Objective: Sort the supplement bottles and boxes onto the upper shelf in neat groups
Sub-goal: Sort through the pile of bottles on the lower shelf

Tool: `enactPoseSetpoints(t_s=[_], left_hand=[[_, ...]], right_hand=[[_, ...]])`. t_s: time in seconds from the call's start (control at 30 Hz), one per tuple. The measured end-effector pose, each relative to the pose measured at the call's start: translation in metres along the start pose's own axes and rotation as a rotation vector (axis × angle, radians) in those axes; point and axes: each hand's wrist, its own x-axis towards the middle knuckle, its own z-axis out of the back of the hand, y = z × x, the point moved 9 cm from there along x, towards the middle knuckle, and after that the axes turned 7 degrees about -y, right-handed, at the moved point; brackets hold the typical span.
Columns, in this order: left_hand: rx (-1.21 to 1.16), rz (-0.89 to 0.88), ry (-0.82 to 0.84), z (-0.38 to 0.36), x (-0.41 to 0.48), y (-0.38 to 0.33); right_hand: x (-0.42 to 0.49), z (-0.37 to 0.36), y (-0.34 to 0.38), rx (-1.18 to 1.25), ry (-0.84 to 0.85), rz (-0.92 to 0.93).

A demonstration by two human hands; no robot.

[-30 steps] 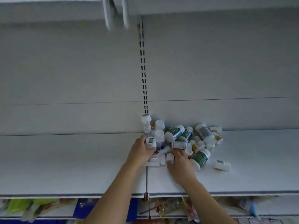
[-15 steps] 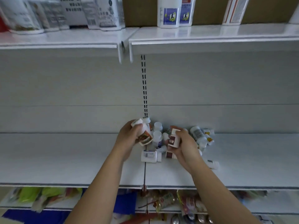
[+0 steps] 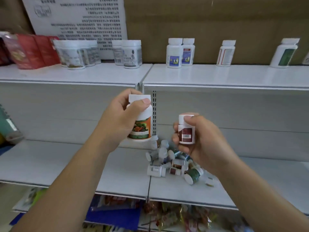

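Transfer step: left hand (image 3: 120,121) grasps an orange-labelled bottle (image 3: 140,122), right hand (image 3: 200,139) a maroon-labelled bottle (image 3: 186,129), at frame centre; next, each likely joins its group on the upper shelf (image 3: 217,76).

Held upright: orange-label bottle (image 3: 142,126), smaller maroon-label bottle (image 3: 187,133)

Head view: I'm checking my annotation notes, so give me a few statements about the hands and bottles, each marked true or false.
The left hand holds an orange-labelled bottle upright. True.
The right hand is empty. False: it grips a red-labelled bottle.
Two blue-labelled bottles stand side by side on the upper shelf. True.
The pile of bottles lies on the upper shelf. False: it lies on the lower shelf.
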Motion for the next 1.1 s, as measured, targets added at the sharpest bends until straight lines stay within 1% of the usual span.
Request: enactPoseSetpoints(t_s=[0.17,0.23,0.33,0.4,0.57,0.7,0.8,1.0,1.1], left_hand=[[0.089,-0.131,-0.049,0.008,0.02,-0.051],[0.125,-0.189,-0.028,0.004,0.031,-0.069],[0.188,-0.257,0.046,-0.01,0.051,-0.09],[0.228,-0.252,0.093,-0.021,0.068,-0.096],[0.291,-0.148,0.257,-0.058,0.116,-0.093],[0.352,-0.138,0.41,-0.098,0.146,-0.094],[0.396,-0.166,0.487,-0.134,0.16,-0.092],[0.379,-0.169,0.553,-0.216,0.172,-0.086],[0.39,-0.189,0.549,-0.26,0.173,-0.085]], right_hand=[[-0.003,-0.019,0.062,-0.033,0.021,0.168],[0.0,-0.021,0.084,-0.068,0.012,0.241],[0.009,-0.022,0.114,-0.124,0.013,0.34],[0.017,-0.02,0.13,-0.168,-0.004,0.374],[0.043,0.0,0.16,-0.234,-0.112,0.406],[0.06,0.026,0.18,-0.276,-0.181,0.425],[0.069,0.057,0.195,-0.341,-0.261,0.437],[0.067,0.141,0.228,-0.542,-0.394,0.471],[0.066,0.194,0.247,-0.605,-0.425,0.479]])
